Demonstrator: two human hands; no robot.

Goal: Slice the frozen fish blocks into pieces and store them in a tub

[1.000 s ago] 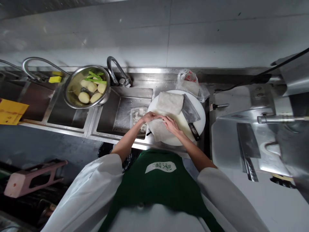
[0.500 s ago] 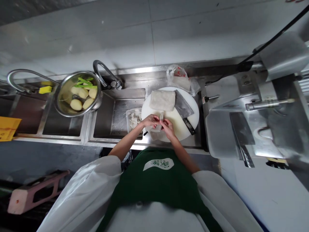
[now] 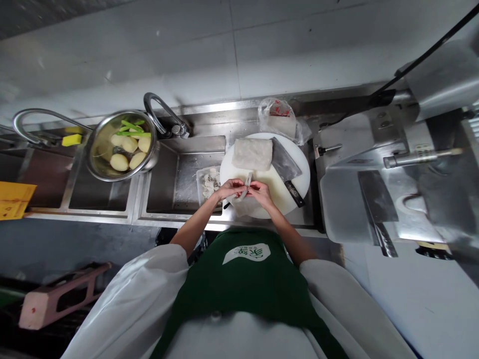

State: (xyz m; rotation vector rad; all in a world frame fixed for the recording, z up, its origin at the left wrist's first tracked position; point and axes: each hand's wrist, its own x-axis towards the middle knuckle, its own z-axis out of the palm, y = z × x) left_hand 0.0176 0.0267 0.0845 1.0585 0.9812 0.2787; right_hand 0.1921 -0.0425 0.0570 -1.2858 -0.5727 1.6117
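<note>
My left hand (image 3: 232, 188) and my right hand (image 3: 261, 192) pinch a pale, narrow folded strip (image 3: 247, 183) between them, above the front of a round white cutting board (image 3: 275, 197). What the strip is made of I cannot make out. Under the hands, a thin pale sheet (image 3: 243, 207) lies at the board's front edge. Behind them rests a thick, pale rectangular slab (image 3: 253, 154). A cleaver (image 3: 286, 162) lies flat to the right of the slab, its black handle toward the board's right edge. Left of my left hand, a clear plastic tub (image 3: 208, 183) holds pale pieces.
A steel bowl (image 3: 91, 164) with peeled potatoes and green stalks stands left of the faucet (image 3: 164, 112). Behind the board sits a plastic bag (image 3: 282, 119) with another pale block. A second cleaver (image 3: 377, 199) lies at right beside metal equipment. The sink basin (image 3: 183, 172) is at left.
Both hands stay at the front of the board. The strip between the fingers has turned from nearly upright to more slanted. The view has shifted slightly.
</note>
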